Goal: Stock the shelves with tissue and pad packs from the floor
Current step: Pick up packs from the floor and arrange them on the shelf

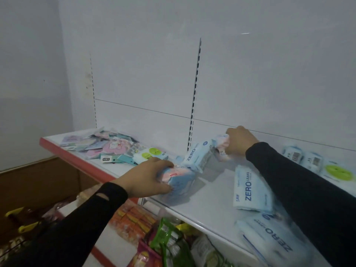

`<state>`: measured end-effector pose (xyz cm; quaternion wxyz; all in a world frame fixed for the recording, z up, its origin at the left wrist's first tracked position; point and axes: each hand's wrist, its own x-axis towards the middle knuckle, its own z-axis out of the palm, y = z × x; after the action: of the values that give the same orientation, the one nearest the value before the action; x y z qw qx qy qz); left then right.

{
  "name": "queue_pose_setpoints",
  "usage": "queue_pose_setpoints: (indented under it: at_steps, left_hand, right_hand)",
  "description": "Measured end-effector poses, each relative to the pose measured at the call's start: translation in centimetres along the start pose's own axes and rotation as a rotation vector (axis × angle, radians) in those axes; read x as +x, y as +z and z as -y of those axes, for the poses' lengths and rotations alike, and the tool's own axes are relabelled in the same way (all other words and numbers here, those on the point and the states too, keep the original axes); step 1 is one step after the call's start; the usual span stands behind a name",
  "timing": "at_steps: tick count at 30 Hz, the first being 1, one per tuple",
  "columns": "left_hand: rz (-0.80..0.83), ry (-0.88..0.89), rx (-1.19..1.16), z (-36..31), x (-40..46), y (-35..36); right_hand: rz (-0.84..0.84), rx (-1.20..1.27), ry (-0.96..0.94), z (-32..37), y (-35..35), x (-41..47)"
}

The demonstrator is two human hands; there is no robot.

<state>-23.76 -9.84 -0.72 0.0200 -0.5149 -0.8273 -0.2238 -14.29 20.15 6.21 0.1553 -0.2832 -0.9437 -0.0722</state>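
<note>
Left hand [143, 178] grip wraps a pink-and-blue pad pack [178, 180] at frame centre, on the white shelf [208, 201]. Right hand [239, 142] grip pinches a second pink pack [222, 146] near the back panel, touching a tilted ZERO pack [199, 156]. Judgement: seat both flat, faces forward, without toppling the ZERO pack.

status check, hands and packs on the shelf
Left hand grips pink-blue pack. Right hand grips pack at shelf back. ZERO pack between them.

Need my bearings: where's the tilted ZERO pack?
Mid-shelf in the head view, the tilted ZERO pack leans between the left hand and right hand.
</note>
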Motion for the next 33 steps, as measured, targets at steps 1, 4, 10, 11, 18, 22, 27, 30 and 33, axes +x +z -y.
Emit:
queue_pose_setpoints:
  at_steps: [1,4,10,11,18,22,27,30,33]
  left_hand:
    - [-0.009,0.015,-0.009,-0.2,-0.1,0.1]
    - [-0.043,0.044,-0.032,-0.5,-0.7,0.0]
    - [-0.111,0.040,-0.091,0.3,-4.5,-0.1]
    - [-0.133,0.024,-0.104,0.8,-5.6,-0.2]
    - [-0.278,-0.237,-0.166,3.9,-19.4,-3.2]
    - [-0.352,-0.507,-0.142,4.3,-31.0,-3.2]
    - [-0.406,-0.885,-0.077,0.8,-46.6,0.4]
    - [-0.401,-1.070,-0.032,-2.2,-55.3,3.3]
    - [-0.412,-1.251,-0.042,-4.3,-63.2,5.9]
  right_hand:
    - [-0.054,-0.009,0.017,-0.2,-1.0,-0.9]
    - [-0.210,0.028,0.047,-0.6,-3.4,-3.4]
    - [-0.367,0.357,-0.053,2.8,-6.0,-9.1]
    - [-0.364,0.423,-0.089,4.1,-6.4,-10.4]
    - [-0.308,0.718,-0.325,13.6,-4.4,-17.0]
    - [-0.143,0.802,-0.493,20.0,-0.8,-20.0]
    - [0.167,0.759,-0.782,28.2,4.3,-26.7]
    - [0.379,0.718,-0.966,32.6,7.0,-33.1]
    - [0.539,0.653,-1.134,36.9,9.5,-39.7]
